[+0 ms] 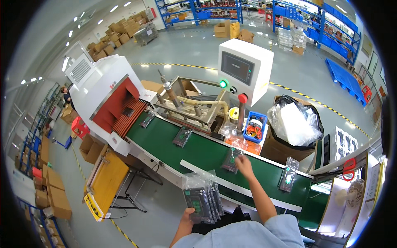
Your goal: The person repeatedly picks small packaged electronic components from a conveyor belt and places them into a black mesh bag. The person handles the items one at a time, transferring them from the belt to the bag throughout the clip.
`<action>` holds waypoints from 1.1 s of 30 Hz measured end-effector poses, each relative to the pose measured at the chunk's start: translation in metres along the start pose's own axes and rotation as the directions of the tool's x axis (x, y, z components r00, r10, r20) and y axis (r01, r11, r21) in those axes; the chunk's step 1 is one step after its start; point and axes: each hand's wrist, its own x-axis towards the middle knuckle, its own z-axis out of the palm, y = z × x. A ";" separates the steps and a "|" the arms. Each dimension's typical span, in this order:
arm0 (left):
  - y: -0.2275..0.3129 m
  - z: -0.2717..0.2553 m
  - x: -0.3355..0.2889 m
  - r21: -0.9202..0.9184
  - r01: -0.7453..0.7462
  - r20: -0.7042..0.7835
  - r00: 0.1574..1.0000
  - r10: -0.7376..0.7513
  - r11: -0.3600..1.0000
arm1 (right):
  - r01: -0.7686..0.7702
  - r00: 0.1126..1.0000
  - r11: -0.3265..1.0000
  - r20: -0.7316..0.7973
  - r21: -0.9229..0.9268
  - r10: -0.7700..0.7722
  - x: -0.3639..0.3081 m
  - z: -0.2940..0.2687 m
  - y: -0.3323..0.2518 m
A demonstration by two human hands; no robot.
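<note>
My left hand (188, 215) is closed on the lower edge of a stack of dark flat packages in clear plastic bags (200, 200), held upright in front of my body. Over the green conveyor belt (206, 156) reaches my right hand (244, 165), its fingers pinched at the edge of one bagged dark package (229, 162). The fingertips are partly hidden. Another bagged package (288, 177) lies on the belt to the right. Farther left along it are a bagged package (182, 136) and a smaller-looking one (147, 120).
A white tunnel machine (105, 82) with a red curtain stands at the belt's left end. Behind the belt are a metal press frame (186, 109), a white control box (246, 70), a blue basket (255, 127) and a lined waste carton (287, 151). A yellow-topped table (108, 180) stands left.
</note>
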 end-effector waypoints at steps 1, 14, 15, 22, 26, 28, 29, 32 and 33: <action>0.000 -0.001 0.002 0.007 0.016 0.008 1.000 -0.016 1.000 | -0.063 0.979 0.980 0.204 0.188 0.024 -0.023 -0.003 -0.029; 0.006 0.043 0.008 0.163 0.100 0.217 0.967 -0.134 0.982 | 0.077 0.903 0.983 0.406 0.169 -0.141 -0.121 -0.023 -0.111; 0.008 0.047 0.009 0.169 0.085 0.216 0.969 -0.121 0.982 | 0.088 0.896 0.986 0.421 0.139 -0.139 -0.124 -0.025 -0.110; 0.017 0.068 0.017 0.119 -0.051 0.143 0.989 0.034 0.992 | 0.152 0.848 0.988 0.512 0.014 -0.138 -0.141 -0.041 -0.103; 0.021 0.036 0.045 -0.005 -0.158 0.133 0.979 0.158 0.987 | 0.142 0.923 0.987 0.350 0.076 -0.160 -0.150 -0.072 -0.076; 0.031 0.073 0.041 0.005 -0.229 0.228 0.948 0.222 0.973 | 0.058 0.977 0.987 0.194 0.151 -0.087 -0.154 -0.105 -0.057; 0.032 0.071 0.043 -0.007 -0.232 0.256 0.940 0.226 0.973 | 0.041 0.994 0.988 0.099 0.148 -0.056 -0.156 -0.128 -0.049; 0.035 0.062 0.043 -0.041 -0.235 0.310 0.921 0.236 0.971 | 0.061 0.976 0.996 -0.213 0.061 -0.047 -0.165 -0.203 -0.018; 0.034 0.070 0.037 -0.054 -0.236 0.314 0.919 0.241 0.970 | 0.001 0.957 0.996 -0.291 -0.087 -0.026 -0.169 -0.234 0.004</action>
